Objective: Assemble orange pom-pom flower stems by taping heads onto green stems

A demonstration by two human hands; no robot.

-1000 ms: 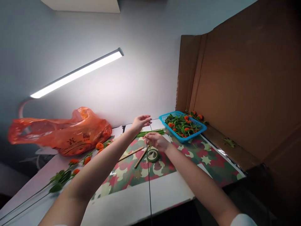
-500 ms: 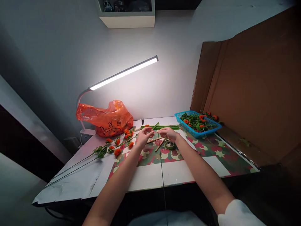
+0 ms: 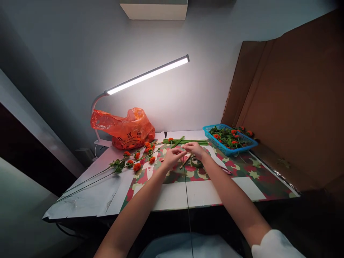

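Note:
Over the middle of the table, my left hand (image 3: 174,157) and my right hand (image 3: 195,149) are close together, fingertips pinched at the upper end of a thin dark wire stem (image 3: 187,200). The stem runs down past the table's front edge toward my lap. What sits at its tip between the fingers is too small to make out. Just below my right hand lies a roll of green tape (image 3: 197,162), partly hidden by the wrist. A light wooden stick (image 3: 185,162) shows behind the stem. Beyond the hands lies a bundle of green stems (image 3: 197,142), with an orange flower (image 3: 170,140) at its left.
Finished-looking orange flowers on long stems (image 3: 137,167) lie at left. Behind them are an orange plastic bag (image 3: 126,130) and a lit desk lamp (image 3: 147,75). A blue basket (image 3: 231,152) of leaves and flowers stands at right beside a cardboard sheet (image 3: 290,100). A pink-handled tool (image 3: 226,171) lies nearby.
My left hand has moved right and slightly down along the stem, nearer my right hand. Its fingers have closed in. The whole view has tilted downward a little.

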